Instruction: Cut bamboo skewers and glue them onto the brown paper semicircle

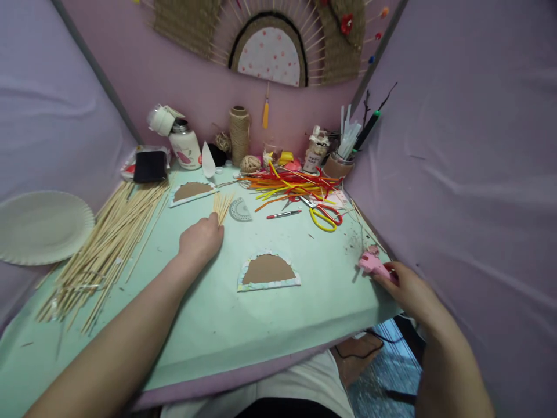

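So your brown cardboard half-circle (268, 270) on the mint-green counter (209, 334) looks fully edged in pale trim (270, 285), but its middle's bare, while your left hand (201, 239) has its grip round thin tan wooden sticks (223, 207) and your right hand (405, 287) grasps a pink plastic glue gun (374, 265).

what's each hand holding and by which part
The right hand grips the pink glue gun by its handle; the left hand holds thin sticks by their near ends.

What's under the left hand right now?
Thin wooden sticks fan out past the left hand, above the pale green table cover. The hand hides their near ends, so whether anything else lies beneath it cannot be seen.
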The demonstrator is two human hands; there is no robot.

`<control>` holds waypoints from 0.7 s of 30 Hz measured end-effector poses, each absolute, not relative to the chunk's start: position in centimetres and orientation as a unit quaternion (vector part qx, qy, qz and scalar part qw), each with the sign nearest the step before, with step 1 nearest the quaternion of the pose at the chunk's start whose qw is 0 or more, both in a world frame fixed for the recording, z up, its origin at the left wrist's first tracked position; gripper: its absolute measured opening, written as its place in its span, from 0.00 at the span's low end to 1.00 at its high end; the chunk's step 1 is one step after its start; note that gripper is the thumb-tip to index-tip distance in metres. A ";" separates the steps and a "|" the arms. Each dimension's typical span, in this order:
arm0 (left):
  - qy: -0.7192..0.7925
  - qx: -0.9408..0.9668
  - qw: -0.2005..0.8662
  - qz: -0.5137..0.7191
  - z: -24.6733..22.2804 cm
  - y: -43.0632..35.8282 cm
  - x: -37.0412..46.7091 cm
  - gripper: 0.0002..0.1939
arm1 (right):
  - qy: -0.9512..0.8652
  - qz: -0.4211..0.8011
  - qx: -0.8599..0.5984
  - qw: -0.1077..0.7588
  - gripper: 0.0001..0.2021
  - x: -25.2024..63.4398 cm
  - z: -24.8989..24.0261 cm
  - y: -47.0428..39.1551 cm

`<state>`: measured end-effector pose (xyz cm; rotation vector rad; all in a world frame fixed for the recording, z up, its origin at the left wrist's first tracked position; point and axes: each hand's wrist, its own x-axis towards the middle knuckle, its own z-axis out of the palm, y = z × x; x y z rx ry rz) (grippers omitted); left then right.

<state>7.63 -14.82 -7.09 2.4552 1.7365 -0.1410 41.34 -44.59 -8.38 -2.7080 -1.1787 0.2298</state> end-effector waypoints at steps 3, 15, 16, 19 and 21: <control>0.573 0.816 0.066 -0.043 -7.1 -14.8 7.7 0.20 | -0.381 0.087 -0.913 0.116 0.23 40.7 -7.2 -46.4; 0.514 0.852 -0.019 0.096 -6.4 -15.5 8.3 0.25 | -0.276 0.172 -0.861 0.390 0.25 40.5 -6.8 -46.1; 0.484 0.867 0.000 0.118 -6.0 -15.9 9.3 0.23 | -0.269 0.185 -0.854 0.407 0.23 40.4 -6.8 -46.0; 0.351 0.921 0.069 0.152 -4.5 -17.7 13.2 0.18 | -0.226 0.191 -0.821 0.488 0.20 39.9 -7.0 -45.7; 0.277 0.945 0.097 0.144 -3.5 -19.3 15.8 0.16 | -0.199 0.169 -0.791 0.553 0.18 39.7 -6.8 -45.6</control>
